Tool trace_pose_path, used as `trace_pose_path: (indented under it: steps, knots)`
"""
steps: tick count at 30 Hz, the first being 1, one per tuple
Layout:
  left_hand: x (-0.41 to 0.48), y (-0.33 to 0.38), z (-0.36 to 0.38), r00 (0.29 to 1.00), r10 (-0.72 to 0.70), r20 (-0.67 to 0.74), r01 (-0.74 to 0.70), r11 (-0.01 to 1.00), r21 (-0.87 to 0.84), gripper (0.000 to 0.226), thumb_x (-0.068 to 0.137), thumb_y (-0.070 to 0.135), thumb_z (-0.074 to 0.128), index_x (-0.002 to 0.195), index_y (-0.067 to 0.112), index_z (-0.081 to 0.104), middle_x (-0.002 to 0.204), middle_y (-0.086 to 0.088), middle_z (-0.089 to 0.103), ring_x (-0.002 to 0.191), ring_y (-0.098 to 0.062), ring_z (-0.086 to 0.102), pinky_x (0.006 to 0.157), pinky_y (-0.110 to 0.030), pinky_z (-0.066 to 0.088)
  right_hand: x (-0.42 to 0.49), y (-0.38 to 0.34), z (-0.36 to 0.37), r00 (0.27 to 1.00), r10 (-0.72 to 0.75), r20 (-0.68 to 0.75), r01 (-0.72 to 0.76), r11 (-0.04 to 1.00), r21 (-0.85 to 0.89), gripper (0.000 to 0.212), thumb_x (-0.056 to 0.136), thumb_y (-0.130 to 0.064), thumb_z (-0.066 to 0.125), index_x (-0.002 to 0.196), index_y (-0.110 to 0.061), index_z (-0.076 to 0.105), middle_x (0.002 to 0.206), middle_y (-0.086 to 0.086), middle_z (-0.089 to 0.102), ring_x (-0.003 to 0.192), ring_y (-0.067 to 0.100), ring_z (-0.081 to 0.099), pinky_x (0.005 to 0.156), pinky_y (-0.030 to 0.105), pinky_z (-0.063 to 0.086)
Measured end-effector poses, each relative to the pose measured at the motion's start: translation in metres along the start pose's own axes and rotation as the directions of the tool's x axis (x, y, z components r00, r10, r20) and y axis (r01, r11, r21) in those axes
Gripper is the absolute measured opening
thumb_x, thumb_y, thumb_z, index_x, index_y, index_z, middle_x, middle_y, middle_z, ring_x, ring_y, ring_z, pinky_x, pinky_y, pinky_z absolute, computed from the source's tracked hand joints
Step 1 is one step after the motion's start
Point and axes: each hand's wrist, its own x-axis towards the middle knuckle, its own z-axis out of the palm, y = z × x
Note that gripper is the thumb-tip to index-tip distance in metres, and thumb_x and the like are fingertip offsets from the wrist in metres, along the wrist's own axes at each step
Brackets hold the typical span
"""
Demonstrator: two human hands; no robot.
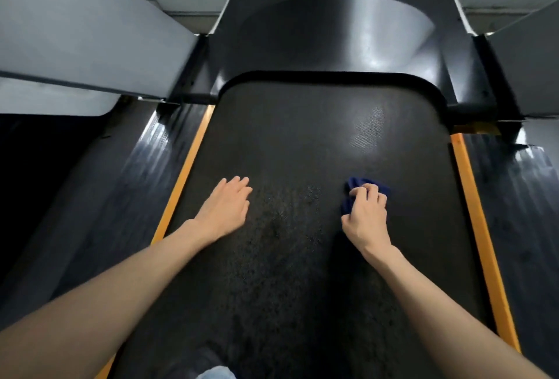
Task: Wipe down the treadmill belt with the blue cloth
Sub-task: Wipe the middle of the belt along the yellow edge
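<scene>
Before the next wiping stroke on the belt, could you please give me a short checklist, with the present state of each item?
1. Blue cloth held by right hand: ok.
2. Cloth on the treadmill belt: ok.
3. Left hand open, flat on the belt, clear of the cloth: ok.
4. Belt ahead of the cloth free of objects: ok.
5. Belt stopped: cannot tell.
6. Cloth damp: cannot tell.

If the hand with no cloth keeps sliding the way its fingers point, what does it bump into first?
Probably nothing soon. The left hand points up the belt, which looks bare ahead. First would be the black motor cover at the belt's end.
</scene>
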Motion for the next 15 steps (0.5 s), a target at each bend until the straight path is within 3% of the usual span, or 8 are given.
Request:
trace_pose_path:
  steps: [3, 7, 10, 12, 15]
  knots:
    - [-0.013, -0.032, -0.008, 0.986, -0.146, 0.078, 0.145, 0.989, 0.020, 0.045, 0.098, 0.020, 0.036, 0.142, 0.008, 0.036, 0.150, -0.009, 0.031, 0.138, -0.023, 0.027, 0.113, -0.037, 0.020, 0.015, -0.008, 0.003, 0.993, -0.108, 0.040, 0.104, 0.991, 0.081, 0.063, 0.079, -0.002, 0.060, 0.137, -0.003, 0.035, 0.143, 0.013, 0.033, 0.127, 0.031, 0.032, 0.103, 0.040, 0.031]
    - [-0.025, -0.054, -0.011, 0.923, -0.334, 0.191, 0.363, 0.920, -0.145, 0.045, 0.089, 0.011, 0.043, 0.133, 0.003, 0.046, 0.135, -0.014, 0.046, 0.125, -0.029, 0.044, 0.102, -0.040, 0.039, 0.029, -0.008, 0.014, 0.987, -0.148, 0.061, 0.150, 0.988, -0.033, 0.063, 0.089, -0.014, 0.052, 0.145, -0.006, 0.025, 0.154, 0.009, 0.022, 0.141, 0.028, 0.017, 0.113, 0.044, 0.018]
    - [-0.033, -0.050, -0.015, 0.899, -0.352, 0.259, 0.419, 0.864, -0.279, 0.051, 0.090, 0.008, 0.043, 0.140, 0.003, 0.037, 0.142, -0.016, 0.039, 0.129, -0.031, 0.040, 0.106, -0.038, 0.037, 0.034, -0.002, 0.017, 0.985, -0.149, 0.088, 0.154, 0.987, -0.048, 0.057, 0.098, -0.031, 0.036, 0.149, -0.012, 0.019, 0.157, 0.003, 0.014, 0.145, 0.022, 0.004, 0.115, 0.045, -0.001]
    - [-0.035, -0.056, -0.015, 0.903, -0.319, 0.286, 0.407, 0.850, -0.334, 0.055, 0.093, 0.007, 0.042, 0.145, 0.004, 0.026, 0.150, -0.015, 0.028, 0.135, -0.029, 0.032, 0.107, -0.034, 0.030, 0.042, 0.008, 0.019, 0.976, -0.207, 0.073, 0.211, 0.975, -0.064, 0.054, 0.099, -0.033, 0.035, 0.148, -0.014, 0.022, 0.156, 0.003, 0.017, 0.145, 0.023, 0.006, 0.115, 0.045, 0.001]
    - [-0.038, -0.085, -0.004, 0.861, -0.405, 0.306, 0.495, 0.805, -0.328, 0.053, 0.091, 0.006, 0.043, 0.142, 0.001, 0.029, 0.144, -0.017, 0.035, 0.126, -0.030, 0.042, 0.096, -0.035, 0.040, 0.056, 0.020, 0.027, 0.957, -0.290, 0.005, 0.290, 0.956, -0.038, 0.051, 0.098, -0.020, 0.043, 0.146, -0.009, 0.029, 0.153, 0.010, 0.024, 0.143, 0.030, 0.012, 0.115, 0.047, 0.008]
